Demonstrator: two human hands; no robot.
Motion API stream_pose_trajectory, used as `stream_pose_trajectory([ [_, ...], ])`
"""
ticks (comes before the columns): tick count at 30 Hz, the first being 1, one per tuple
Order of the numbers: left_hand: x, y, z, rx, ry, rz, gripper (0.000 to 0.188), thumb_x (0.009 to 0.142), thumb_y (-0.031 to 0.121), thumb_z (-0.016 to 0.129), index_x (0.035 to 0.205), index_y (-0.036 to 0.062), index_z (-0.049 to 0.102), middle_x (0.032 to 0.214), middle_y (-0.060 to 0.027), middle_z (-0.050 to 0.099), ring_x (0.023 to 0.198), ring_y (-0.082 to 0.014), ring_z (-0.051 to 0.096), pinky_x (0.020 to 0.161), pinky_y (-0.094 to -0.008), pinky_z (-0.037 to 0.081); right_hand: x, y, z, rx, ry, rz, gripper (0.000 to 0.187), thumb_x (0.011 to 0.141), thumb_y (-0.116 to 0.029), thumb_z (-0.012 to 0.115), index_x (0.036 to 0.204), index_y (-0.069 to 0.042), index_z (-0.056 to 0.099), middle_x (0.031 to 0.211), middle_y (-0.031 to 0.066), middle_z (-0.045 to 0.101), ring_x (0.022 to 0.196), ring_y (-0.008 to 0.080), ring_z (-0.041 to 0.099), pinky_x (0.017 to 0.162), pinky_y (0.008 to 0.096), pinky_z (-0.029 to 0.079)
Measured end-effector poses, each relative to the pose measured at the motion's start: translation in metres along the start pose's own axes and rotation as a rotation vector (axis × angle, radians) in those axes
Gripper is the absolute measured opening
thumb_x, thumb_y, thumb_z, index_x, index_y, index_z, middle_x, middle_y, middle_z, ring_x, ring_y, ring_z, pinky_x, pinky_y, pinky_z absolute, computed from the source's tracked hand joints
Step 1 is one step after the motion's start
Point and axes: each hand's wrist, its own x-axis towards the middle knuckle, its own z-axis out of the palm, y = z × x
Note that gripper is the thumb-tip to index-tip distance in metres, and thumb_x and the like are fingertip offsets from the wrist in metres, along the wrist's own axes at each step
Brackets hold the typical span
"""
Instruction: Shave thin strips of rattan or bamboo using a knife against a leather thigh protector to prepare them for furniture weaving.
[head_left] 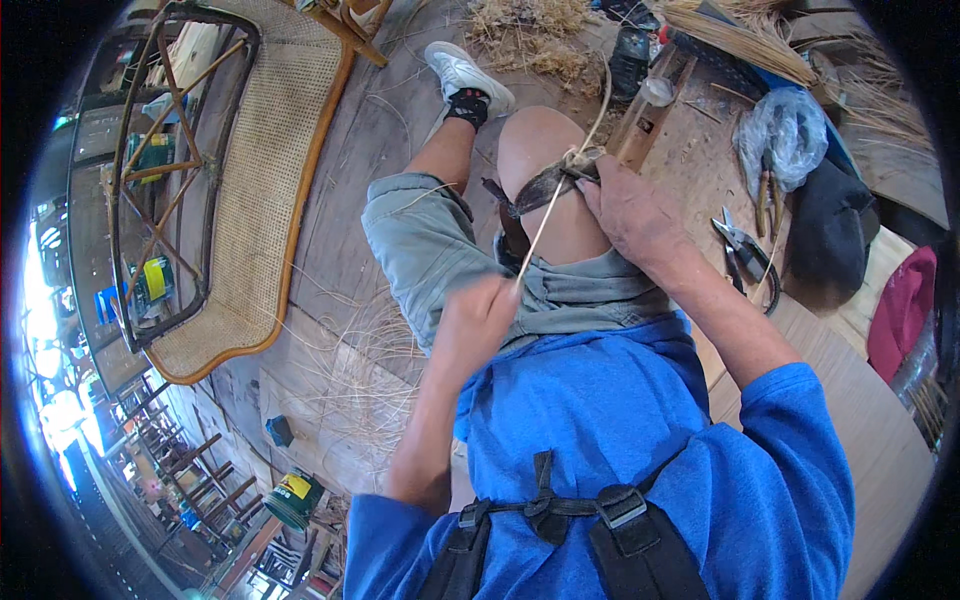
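A thin pale cane strip (545, 225) runs taut from my left hand across my bent knee and curves on past it. My left hand (472, 322), slightly blurred, is closed on the strip's near end, just above my shorts. A dark strap (545, 190) is tied around the knee beneath the strip. My right hand (632, 212) rests against the knee's right side, its fingers closed at the strap where the strip crosses. Whatever those fingers hold, possibly a small blade, is hidden by the hand.
Pliers (768, 200) and cutting shears (742, 250) lie to the right, near a clear plastic bag (785, 135) and a black cloth item (828, 235). Cane bundles (745, 42) stand far right. A woven cane panel with a wooden frame (270, 150) leans left. Loose strips (350, 385) litter the floor.
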Motion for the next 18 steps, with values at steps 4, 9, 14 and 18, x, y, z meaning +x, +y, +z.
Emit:
stream_pose_trajectory([
  [4, -0.114, -0.045, -0.034, 0.014, -0.076, -0.236, 0.031, 0.082, 0.021, 0.055, 0.062, -0.0003, 0.044, 0.052, -0.0096, 0.039, 0.049, -0.012, 0.037, 0.045, -0.0316, 0.033, 0.0, 0.005, -0.012, 0.021, -0.091, 0.091, 0.031, 0.089, -0.032, 0.044, 0.097, -0.003, 0.047, 0.085, 0.0198, 0.061, 0.077, 0.0362, 0.06, 0.066, 0.0456, 0.048],
  [9, -0.182, -0.053, -0.043, -0.422, -0.155, -0.453, 0.033, 0.085, 0.023, 0.053, 0.058, 0.004, 0.045, 0.053, 0.002, 0.042, 0.051, -0.0056, 0.036, 0.045, -0.0256, 0.031, 0.003, 0.011, -0.009, 0.065, -0.104, 0.129, 0.037, 0.087, -0.035, 0.047, 0.102, -0.001, 0.047, 0.085, 0.0216, 0.061, 0.079, 0.038, 0.06, 0.067, 0.046, 0.047],
  [14, -0.096, -0.011, -0.02, -0.233, 0.001, -0.285, 0.018, 0.089, 0.018, 0.047, 0.082, 0.0017, 0.053, 0.067, -0.0007, 0.05, 0.057, -0.007, 0.043, 0.052, -0.0242, 0.037, 0.006, 0.045, -0.024, 0.384, 0.019, 0.135, 0.038, 0.082, -0.035, 0.056, 0.097, 0.0, 0.054, 0.085, 0.0238, 0.058, 0.081, 0.0331, 0.058, 0.07, 0.0383, 0.044],
  [18, 0.016, 0.009, 0.014, -0.167, 0.036, 0.008, 0.021, 0.089, 0.019, 0.046, 0.089, -0.0011, 0.052, 0.068, -0.0109, 0.053, 0.062, -0.0209, 0.053, 0.061, -0.0329, 0.044, 0.002, 0.04, -0.025, 0.335, 0.055, 0.094, 0.04, 0.084, -0.038, 0.053, 0.096, 0.0, 0.054, 0.084, 0.0236, 0.059, 0.081, 0.0364, 0.057, 0.071, 0.0412, 0.044],
])
